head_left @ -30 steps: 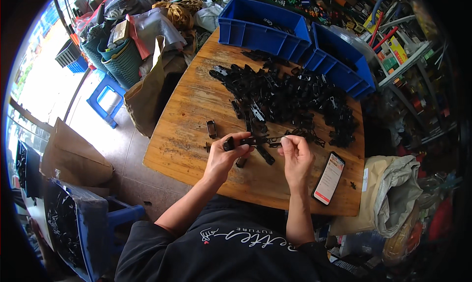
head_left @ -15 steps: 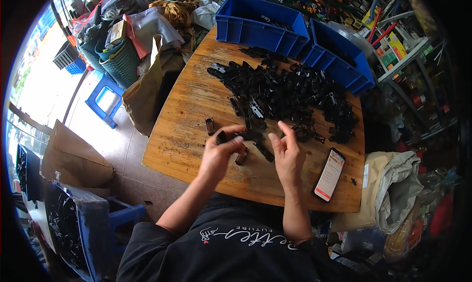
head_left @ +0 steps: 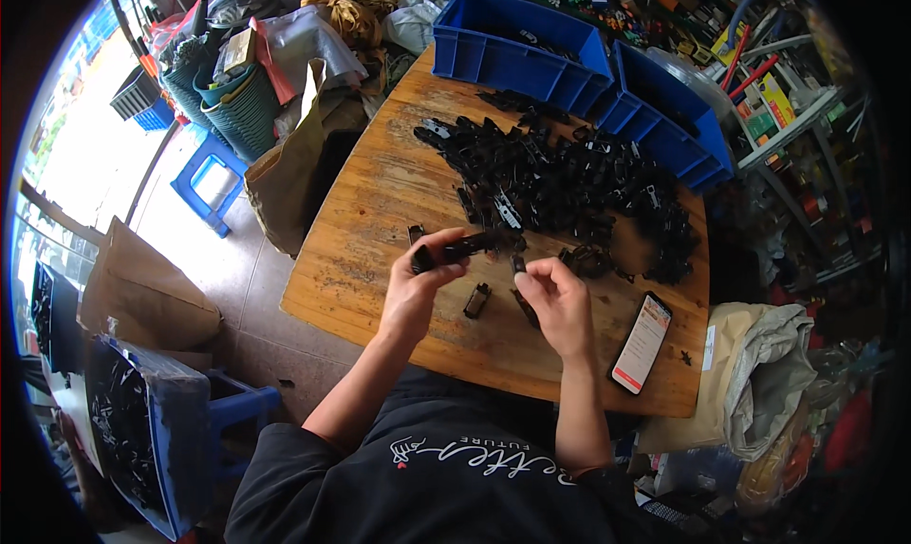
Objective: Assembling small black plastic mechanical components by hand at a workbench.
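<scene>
My left hand (head_left: 418,292) grips a long black plastic part (head_left: 467,248) and holds it level above the wooden table (head_left: 370,221). My right hand (head_left: 558,302) pinches a small black piece (head_left: 518,263) just under the long part's right end. A short black piece (head_left: 476,300) lies on the wood between my hands. Another small piece (head_left: 416,233) lies just beyond my left hand. A big heap of black plastic parts (head_left: 569,183) covers the table's far half.
Two blue bins (head_left: 517,55) (head_left: 669,131) stand at the table's far edge. A phone (head_left: 641,343) lies at the near right. A blue stool (head_left: 204,178), baskets and brown sacks crowd the left floor. Cluttered shelves rise on the right.
My left hand has lifted the long black part and turned it level. My right hand drew back from it and now pinches a small piece below its right end.
</scene>
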Demonstrator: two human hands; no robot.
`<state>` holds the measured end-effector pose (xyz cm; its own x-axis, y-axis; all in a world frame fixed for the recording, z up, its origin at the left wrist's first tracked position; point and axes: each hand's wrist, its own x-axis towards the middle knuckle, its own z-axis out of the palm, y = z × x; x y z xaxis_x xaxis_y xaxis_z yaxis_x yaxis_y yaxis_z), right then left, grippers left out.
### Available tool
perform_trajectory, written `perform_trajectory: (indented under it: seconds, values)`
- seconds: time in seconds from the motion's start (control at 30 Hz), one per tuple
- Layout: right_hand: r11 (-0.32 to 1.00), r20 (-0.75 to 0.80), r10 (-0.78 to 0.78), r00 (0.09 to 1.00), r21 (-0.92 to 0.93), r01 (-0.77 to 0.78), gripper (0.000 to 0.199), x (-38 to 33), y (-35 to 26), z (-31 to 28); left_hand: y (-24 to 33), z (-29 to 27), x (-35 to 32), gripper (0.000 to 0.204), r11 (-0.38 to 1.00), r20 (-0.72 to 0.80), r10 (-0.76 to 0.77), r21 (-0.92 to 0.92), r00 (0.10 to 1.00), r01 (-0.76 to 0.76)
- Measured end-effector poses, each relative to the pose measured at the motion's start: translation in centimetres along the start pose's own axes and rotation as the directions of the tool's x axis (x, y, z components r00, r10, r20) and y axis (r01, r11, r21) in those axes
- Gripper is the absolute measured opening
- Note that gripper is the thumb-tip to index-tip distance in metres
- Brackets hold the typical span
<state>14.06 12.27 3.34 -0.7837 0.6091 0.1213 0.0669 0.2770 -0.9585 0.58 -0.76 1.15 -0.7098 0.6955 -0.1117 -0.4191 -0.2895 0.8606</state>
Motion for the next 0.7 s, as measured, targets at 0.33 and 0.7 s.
perform_trajectory:
  seconds: [0.33,0.7]
  values:
    - [0.934,0.227,0.151,0.962,0.285,-0.214,0.019,-0.4,-1.1,-1.4,-0.3,1.7,-1.4,0.038,0.921,0.258,0.052,0.362,0.965,-0.146]
    - [0.956,0.215,0.181,0.960,0.191,-0.223,0.026,-0.4,-1.4,-1.3,-0.8,2.2,-1.8,0.037,0.800,0.254,0.230,0.500,0.939,-0.332]
